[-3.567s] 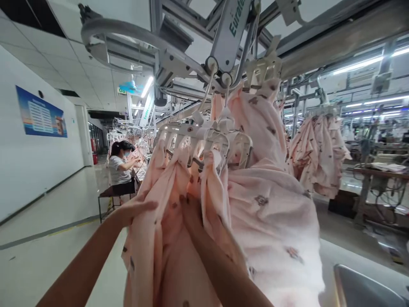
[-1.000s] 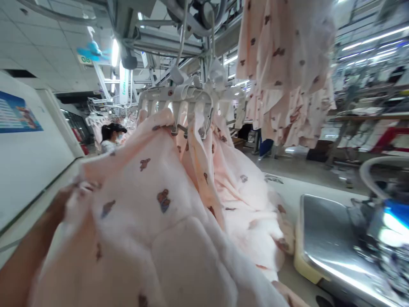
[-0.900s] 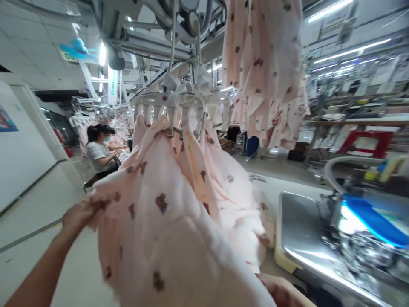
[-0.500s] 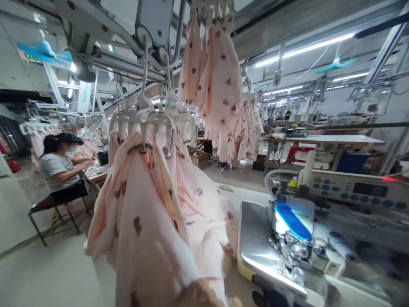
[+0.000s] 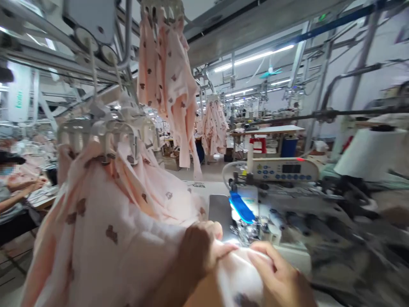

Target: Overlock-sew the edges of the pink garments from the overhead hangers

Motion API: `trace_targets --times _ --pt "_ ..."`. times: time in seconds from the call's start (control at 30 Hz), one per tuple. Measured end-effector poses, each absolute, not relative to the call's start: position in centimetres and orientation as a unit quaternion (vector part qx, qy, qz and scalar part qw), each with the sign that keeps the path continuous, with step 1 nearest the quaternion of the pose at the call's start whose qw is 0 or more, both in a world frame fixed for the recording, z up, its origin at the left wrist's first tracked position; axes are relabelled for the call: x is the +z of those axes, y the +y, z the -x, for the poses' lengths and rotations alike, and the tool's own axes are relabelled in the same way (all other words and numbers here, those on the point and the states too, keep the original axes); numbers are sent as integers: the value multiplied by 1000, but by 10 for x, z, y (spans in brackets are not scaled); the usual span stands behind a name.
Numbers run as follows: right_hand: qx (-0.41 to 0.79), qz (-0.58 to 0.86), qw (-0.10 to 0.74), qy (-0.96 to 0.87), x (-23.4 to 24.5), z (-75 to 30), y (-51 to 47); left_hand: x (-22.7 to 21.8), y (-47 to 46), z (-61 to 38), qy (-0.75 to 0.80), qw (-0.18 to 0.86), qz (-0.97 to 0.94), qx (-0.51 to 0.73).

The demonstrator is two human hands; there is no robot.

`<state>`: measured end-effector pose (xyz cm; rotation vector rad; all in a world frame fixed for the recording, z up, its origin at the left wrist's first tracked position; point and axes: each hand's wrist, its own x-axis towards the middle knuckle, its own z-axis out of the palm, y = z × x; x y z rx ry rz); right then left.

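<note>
Pale pink garment fabric with dark printed motifs (image 5: 239, 268) is stretched between my two hands in front of the sewing machine. My left hand (image 5: 204, 243) is closed on the fabric's upper edge, its fingers partly blurred. Opposite it, my right hand (image 5: 277, 273) pinches the same edge between thumb and fingers. Just beyond the hands is the sewing machine's needle area (image 5: 246, 234), with a blue guard (image 5: 242, 208) above it. To the left, matching pink garments (image 5: 105, 213) hang from a clip hanger (image 5: 111, 136); whether the held piece joins them is hard to tell.
A control panel (image 5: 284, 169) with buttons tops the machine. A white thread cone (image 5: 370, 149) stands at right. More pink garments (image 5: 172, 76) hang from the overhead rail (image 5: 223, 38). At the far left, another person's arm (image 5: 19, 198) reaches over a worktable.
My view has swung right, so the hanging garments and machine sit farther left. Both hands have come into clear view, closed on the pink fabric and holding it up by the machine.
</note>
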<state>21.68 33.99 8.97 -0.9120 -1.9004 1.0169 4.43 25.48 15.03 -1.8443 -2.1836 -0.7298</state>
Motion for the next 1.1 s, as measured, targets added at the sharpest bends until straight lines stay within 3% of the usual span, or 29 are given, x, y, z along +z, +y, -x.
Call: trace_targets --times 0.1,0.27,0.4,0.5,0.6,0.7,0.8,0.93,1.1 --pt "277 425 471 -722 86 -201 344 153 275 -43 -777 24 586 -228" --pt "204 401 528 -720 80 -191 345 144 293 -23 -788 1 572 -227" --pt "79 329 551 -763 78 -196 331 146 290 -22 -785 2 578 -222" --pt "22 291 563 -773 78 -197 324 149 276 -33 -707 58 663 -239" --pt "93 234 592 -766 73 -197 315 146 256 -51 -592 113 764 -231" --pt "396 226 568 -685 64 -201 298 140 241 -67 -614 137 743 -230" --pt "639 263 458 -560 59 -207 286 136 242 -76 -622 172 720 -254" --pt "587 326 427 -605 64 -212 293 135 269 -73 -645 174 704 -240" --pt "559 380 468 -569 66 -203 306 141 295 -65 -701 51 695 -150"
